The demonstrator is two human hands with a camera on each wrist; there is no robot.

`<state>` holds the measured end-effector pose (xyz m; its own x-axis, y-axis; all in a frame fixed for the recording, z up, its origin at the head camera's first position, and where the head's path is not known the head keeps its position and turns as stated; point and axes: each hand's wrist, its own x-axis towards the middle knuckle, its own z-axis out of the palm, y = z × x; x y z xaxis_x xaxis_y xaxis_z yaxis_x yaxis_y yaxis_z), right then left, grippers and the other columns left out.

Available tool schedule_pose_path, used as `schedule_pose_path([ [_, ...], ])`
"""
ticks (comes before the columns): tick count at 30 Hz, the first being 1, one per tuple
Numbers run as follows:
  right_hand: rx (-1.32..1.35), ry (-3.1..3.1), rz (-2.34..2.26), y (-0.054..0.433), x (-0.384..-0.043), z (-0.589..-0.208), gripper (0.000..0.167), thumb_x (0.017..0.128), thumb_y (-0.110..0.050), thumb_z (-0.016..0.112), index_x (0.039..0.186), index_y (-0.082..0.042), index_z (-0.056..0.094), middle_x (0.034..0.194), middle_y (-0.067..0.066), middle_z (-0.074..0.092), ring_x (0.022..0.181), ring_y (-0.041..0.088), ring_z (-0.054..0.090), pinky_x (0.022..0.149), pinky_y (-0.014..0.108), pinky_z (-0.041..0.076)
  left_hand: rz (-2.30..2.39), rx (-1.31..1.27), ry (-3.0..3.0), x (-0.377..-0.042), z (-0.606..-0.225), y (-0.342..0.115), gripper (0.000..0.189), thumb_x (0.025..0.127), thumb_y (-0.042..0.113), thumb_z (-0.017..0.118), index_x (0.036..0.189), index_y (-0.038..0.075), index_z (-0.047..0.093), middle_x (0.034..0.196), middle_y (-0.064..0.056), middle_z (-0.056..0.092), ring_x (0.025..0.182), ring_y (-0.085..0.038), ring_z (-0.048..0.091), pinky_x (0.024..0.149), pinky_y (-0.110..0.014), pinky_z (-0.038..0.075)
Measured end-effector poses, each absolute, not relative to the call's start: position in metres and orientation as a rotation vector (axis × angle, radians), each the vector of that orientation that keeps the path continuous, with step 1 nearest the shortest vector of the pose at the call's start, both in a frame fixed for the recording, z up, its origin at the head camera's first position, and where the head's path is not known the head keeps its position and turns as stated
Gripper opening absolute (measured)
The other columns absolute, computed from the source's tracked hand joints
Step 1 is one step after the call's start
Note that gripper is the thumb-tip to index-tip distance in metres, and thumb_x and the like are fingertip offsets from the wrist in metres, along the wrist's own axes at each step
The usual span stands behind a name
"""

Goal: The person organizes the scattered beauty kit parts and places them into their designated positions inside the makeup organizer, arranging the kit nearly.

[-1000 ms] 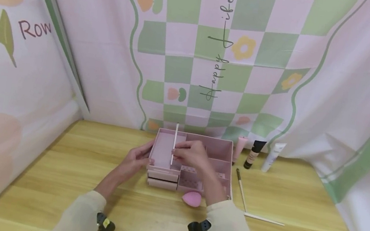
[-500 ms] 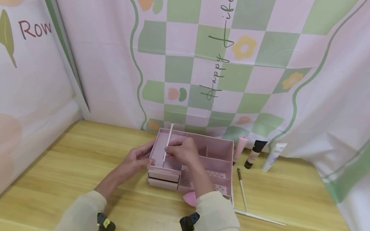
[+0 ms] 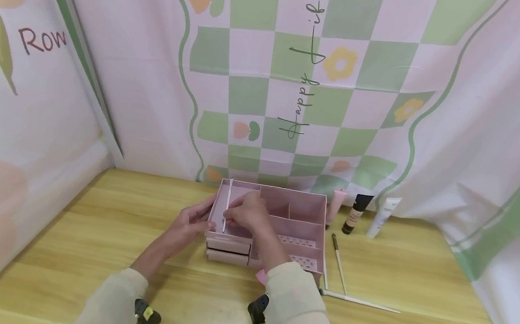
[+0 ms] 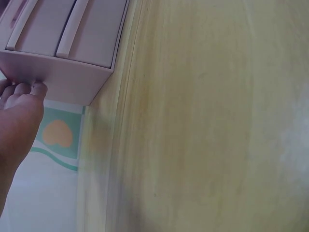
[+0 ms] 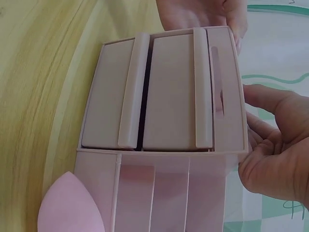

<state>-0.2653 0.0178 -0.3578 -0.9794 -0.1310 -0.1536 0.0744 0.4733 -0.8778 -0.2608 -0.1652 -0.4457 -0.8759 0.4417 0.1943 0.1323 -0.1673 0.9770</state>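
A pink makeup organizer (image 3: 298, 232) stands on the table, with two drawers (image 5: 171, 92) below its upper left tray (image 3: 245, 193). My left hand (image 3: 186, 229) holds the organizer's left side, thumb at the front corner; in the left wrist view its fingertips (image 4: 38, 88) press the side wall. Over the left part of the tray, my right hand (image 3: 248, 213) pinches a slim white makeup brush (image 3: 228, 196), which points away from me. Its bristles are too small to make out. The right wrist view shows the right hand's fingers (image 5: 277, 179) at the tray's rim; the brush is hidden there.
A pink makeup sponge (image 5: 71, 205) lies before the organizer, partly behind my right sleeve in the head view. Several brushes, one dark-tipped brush (image 3: 339, 260) among them, lie to the right. Pink (image 3: 335, 207), black-capped (image 3: 355, 215) and white (image 3: 382, 218) tubes stand behind.
My right hand has carried the brush leftward and lowered it over the upper left tray. The left hand has stayed at the organizer's side.
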Motion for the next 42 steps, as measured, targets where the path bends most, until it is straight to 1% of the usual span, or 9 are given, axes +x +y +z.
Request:
schedule_pose_path([
  [7,0.008,2.494,-1.502,0.0167,-0.2672,-0.3551,0.026,0.082,0.004,0.074,0.107,0.011,0.072,0.090,0.025,0.077,0.054,0.009,0.063,0.060,0.020,0.064,2.145,0.669,1.891,-0.2610,-0.4422,-0.1642,0.077,0.092,-0.006,0.052,0.159,-0.004,0.015,0.170,-0.021,0.010,0.157,-0.038,0.014,0.119,-0.021,0.035],
  [12,0.000,2.492,-1.484,0.0163,-0.2669,-0.3550,0.024,0.081,0.004,0.075,0.104,0.010,0.073,0.089,0.024,0.078,0.054,0.008,0.062,0.059,0.019,0.063,2.152,0.676,1.858,-0.2624,-0.4441,-0.1655,0.076,0.093,-0.007,0.051,0.159,-0.004,0.014,0.170,-0.021,0.008,0.157,-0.039,0.012,0.117,-0.019,0.039],
  [17,-0.040,2.479,-1.450,0.0156,-0.2665,-0.3551,0.018,0.082,0.004,0.075,0.099,0.010,0.074,0.087,0.023,0.078,0.053,0.008,0.061,0.058,0.019,0.062,2.169,0.681,1.831,-0.2620,-0.4470,-0.1676,0.076,0.094,-0.009,0.049,0.159,-0.006,0.011,0.170,-0.023,0.006,0.157,-0.041,0.012,0.114,-0.015,0.042],
  [23,-0.043,2.463,-1.414,0.0163,-0.2670,-0.3554,0.013,0.082,0.005,0.074,0.094,0.010,0.074,0.079,0.018,0.077,0.053,0.008,0.060,0.058,0.019,0.062,2.172,0.672,1.838,-0.2627,-0.4475,-0.1663,0.076,0.093,-0.009,0.050,0.159,-0.006,0.012,0.170,-0.024,0.008,0.157,-0.040,0.013,0.116,-0.017,0.040],
  [28,-0.037,2.455,-1.423,0.0178,-0.2679,-0.3550,0.013,0.082,0.005,0.073,0.094,0.011,0.074,0.075,0.017,0.076,0.052,0.008,0.060,0.057,0.019,0.062,2.166,0.673,1.836,-0.2635,-0.4473,-0.1653,0.075,0.093,-0.009,0.049,0.159,-0.006,0.012,0.170,-0.025,0.007,0.157,-0.041,0.011,0.116,-0.017,0.039],
  [35,-0.014,2.464,-1.419,0.0175,-0.2678,-0.3547,0.013,0.081,0.006,0.074,0.093,0.010,0.074,0.074,0.016,0.075,0.052,0.008,0.060,0.056,0.019,0.062,2.167,0.696,1.825,-0.2639,-0.4478,-0.1653,0.075,0.093,-0.010,0.048,0.158,-0.008,0.010,0.169,-0.027,0.006,0.156,-0.043,0.010,0.116,-0.017,0.039],
  [42,0.004,2.467,-1.437,0.0161,-0.2683,-0.3582,0.012,0.080,0.006,0.075,0.091,0.010,0.074,0.073,0.017,0.076,0.049,0.008,0.059,0.053,0.018,0.061,2.177,0.708,1.809,-0.2638,-0.4497,-0.1654,0.076,0.092,-0.010,0.049,0.158,-0.008,0.010,0.170,-0.025,0.006,0.156,-0.042,0.010,0.116,-0.016,0.039],
])
